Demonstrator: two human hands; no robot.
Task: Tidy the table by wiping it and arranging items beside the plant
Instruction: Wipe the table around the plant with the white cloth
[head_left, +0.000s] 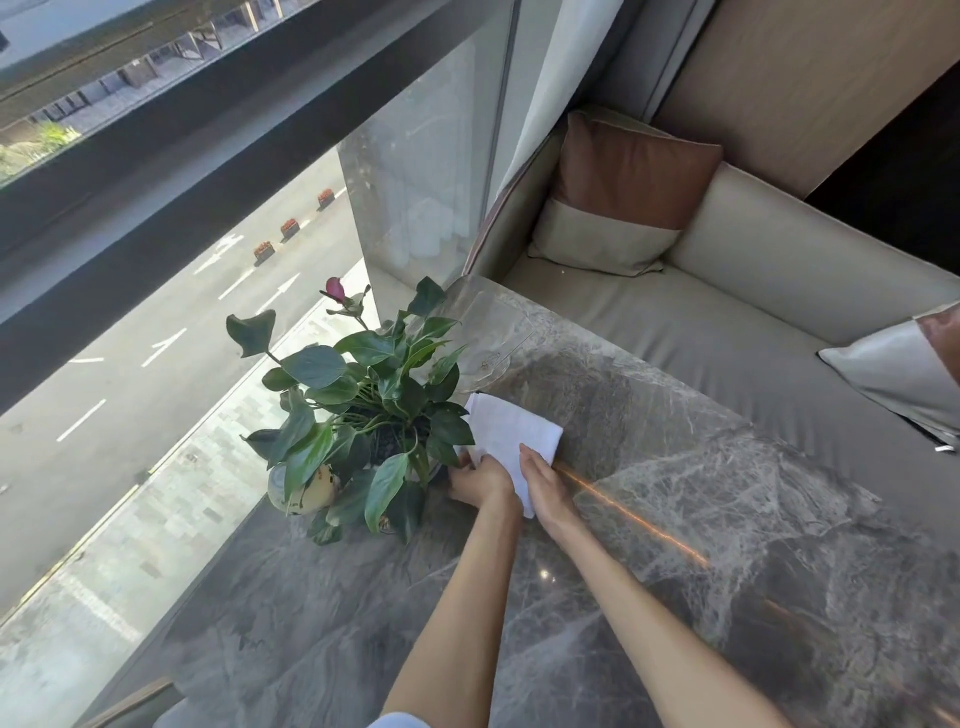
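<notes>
A green leafy potted plant (363, 410) with one pink bud stands near the window edge of a grey marble table (701, 519). A folded white cloth (511, 431) lies on the table just right of the plant. My left hand (478, 480) grips the cloth's near left edge, close to the pot. My right hand (545, 478) rests flat on the cloth's near right side, fingers together. A clear glass stand (485, 343) sits behind the cloth, beside the plant.
A yellowish round object (306, 491) sits half hidden under the leaves on the plant's left. A beige sofa (727, 312) with brown-and-cream cushions (623, 192) borders the table's far side. A large window (182, 260) runs along the left.
</notes>
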